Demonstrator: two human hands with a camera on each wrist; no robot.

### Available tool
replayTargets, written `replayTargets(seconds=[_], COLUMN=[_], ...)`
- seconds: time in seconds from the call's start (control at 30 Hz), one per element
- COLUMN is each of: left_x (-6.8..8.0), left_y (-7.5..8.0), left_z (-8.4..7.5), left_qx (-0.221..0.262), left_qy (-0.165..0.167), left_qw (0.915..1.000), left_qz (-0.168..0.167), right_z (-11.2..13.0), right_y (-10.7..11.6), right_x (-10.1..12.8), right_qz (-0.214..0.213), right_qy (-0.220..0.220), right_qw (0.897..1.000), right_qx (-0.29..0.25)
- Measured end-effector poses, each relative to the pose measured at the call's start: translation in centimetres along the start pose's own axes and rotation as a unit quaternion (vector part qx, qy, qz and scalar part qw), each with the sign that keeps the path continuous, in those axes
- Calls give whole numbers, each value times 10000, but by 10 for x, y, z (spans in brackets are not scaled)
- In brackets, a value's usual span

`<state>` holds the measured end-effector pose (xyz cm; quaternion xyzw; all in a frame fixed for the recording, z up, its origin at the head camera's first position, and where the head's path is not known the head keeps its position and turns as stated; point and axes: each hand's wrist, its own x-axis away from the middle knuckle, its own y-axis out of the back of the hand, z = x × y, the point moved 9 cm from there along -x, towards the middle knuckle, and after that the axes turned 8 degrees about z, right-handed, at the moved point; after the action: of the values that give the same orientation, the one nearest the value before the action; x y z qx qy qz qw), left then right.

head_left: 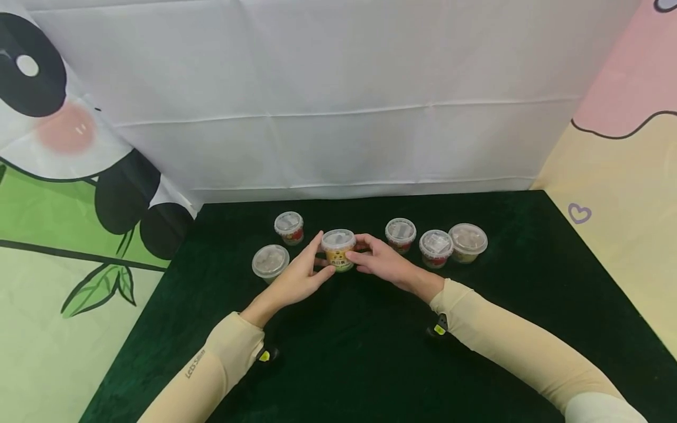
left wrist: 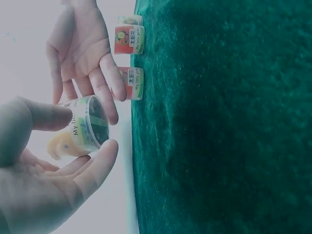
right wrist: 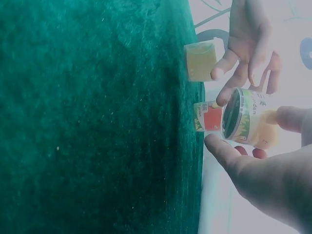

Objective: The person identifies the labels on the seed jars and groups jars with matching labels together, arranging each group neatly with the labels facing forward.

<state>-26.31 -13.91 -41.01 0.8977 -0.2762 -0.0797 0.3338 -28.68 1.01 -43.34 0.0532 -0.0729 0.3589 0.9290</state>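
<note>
A small cup with a yellow label and clear lid point(head_left: 338, 249) sits between both hands at the middle of the dark green cloth point(head_left: 370, 364). My left hand point(head_left: 324, 254) grips its left side with thumb and fingers. My right hand point(head_left: 355, 247) grips its right side. In the left wrist view the cup point(left wrist: 83, 129) lies between the left thumb and forefinger, apparently a little off the cloth, and the right hand's fingers point(left wrist: 109, 92) reach its rim. In the right wrist view the right hand point(right wrist: 243, 127) holds the cup point(right wrist: 246, 119).
Several more lidded cups stand in a loose row on the cloth: two on the left point(head_left: 288, 227) point(head_left: 270, 261), three on the right point(head_left: 400, 234) point(head_left: 436, 247) point(head_left: 468, 241). A white cloth backdrop point(head_left: 338, 117) hangs behind, and printed panels close both sides.
</note>
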Motion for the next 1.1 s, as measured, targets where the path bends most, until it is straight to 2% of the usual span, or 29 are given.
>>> replayTargets(seconds=[0.43, 0.83, 1.1], left_x=[0, 1, 5], left_y=[-2, -3, 3], left_z=[-6, -6, -3], left_qx=[236, 308, 65], left_qy=[-29, -15, 6], left_qw=[9997, 9995, 9999], left_qz=[-9, 76, 105], right_z=[4, 4, 4], right_y=[-1, -1, -7], right_x=[14, 14, 6], right_qz=[320, 356, 299], right_qy=[43, 92, 103], right_qw=[9954, 9968, 9991], right_qx=[-897, -713, -287])
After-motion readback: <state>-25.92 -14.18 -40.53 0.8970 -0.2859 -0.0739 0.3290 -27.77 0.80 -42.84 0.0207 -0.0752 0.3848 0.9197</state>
